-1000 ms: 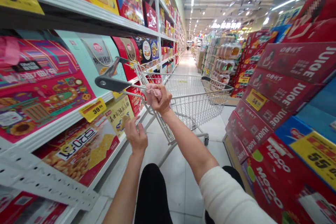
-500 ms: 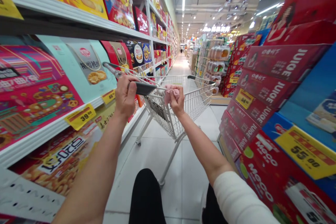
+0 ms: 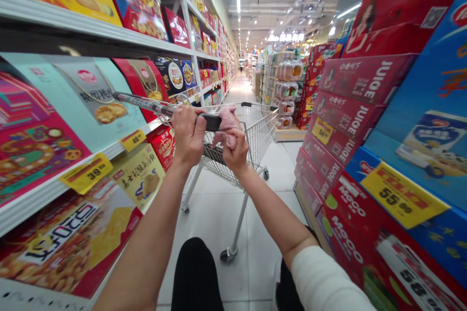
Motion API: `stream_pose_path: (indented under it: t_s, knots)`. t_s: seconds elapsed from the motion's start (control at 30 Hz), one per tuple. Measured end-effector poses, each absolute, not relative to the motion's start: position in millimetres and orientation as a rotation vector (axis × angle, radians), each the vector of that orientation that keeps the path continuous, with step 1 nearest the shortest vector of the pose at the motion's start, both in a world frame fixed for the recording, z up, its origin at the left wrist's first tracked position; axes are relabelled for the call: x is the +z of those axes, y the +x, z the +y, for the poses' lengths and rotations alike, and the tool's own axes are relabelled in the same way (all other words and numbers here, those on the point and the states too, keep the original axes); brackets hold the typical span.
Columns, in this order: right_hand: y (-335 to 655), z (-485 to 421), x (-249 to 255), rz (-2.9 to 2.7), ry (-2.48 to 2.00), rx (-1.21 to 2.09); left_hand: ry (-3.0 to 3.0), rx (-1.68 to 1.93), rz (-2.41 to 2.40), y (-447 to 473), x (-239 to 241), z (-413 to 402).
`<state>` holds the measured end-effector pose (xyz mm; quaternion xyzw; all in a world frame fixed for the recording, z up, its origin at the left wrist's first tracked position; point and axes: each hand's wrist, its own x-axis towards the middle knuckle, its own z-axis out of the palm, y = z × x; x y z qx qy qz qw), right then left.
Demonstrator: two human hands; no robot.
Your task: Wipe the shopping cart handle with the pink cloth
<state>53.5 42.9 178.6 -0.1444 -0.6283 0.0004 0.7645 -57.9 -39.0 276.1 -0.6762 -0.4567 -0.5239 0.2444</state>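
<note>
A metal shopping cart (image 3: 260,131) stands in front of me in the aisle, its handlebar (image 3: 142,103) slanting up to the left. My left hand (image 3: 188,135) is wrapped around the bar near its dark grey end piece (image 3: 210,121). In my right hand (image 3: 236,153) is a crumpled pink cloth (image 3: 228,124), held against the right end of that piece. The fingers of my right hand are closed, and the cloth partly hides the cart's frame behind it.
Shelves (image 3: 146,29) of boxed snacks with yellow price tags run close along the left. Stacked red drink cartons (image 3: 350,107) and a blue box (image 3: 434,121) stand close on the right. Ahead, bottled packs (image 3: 286,90) line the aisle, which runs into the distance.
The cloth has moved from the cart's side frame onto the handle's right end, closer to my left hand. The view has turned slightly right, and the cart sits a little differently.
</note>
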Motion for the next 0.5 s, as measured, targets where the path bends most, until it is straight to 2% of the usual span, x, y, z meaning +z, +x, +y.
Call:
stream_pose_path:
  t_s: [0.17, 0.4, 0.5]
  knots:
    - [54, 59, 137, -1.328, -0.427, -0.16, -1.901, -1.418, -1.211, -44, 279, -38]
    - [46, 48, 158, -1.266, -0.577, -0.254, -1.921, -1.409, -1.24, -30, 280, -36]
    - [46, 56, 152, -1.238, -0.628, -0.257, -1.949, -1.39, -1.243, -24, 279, -37]
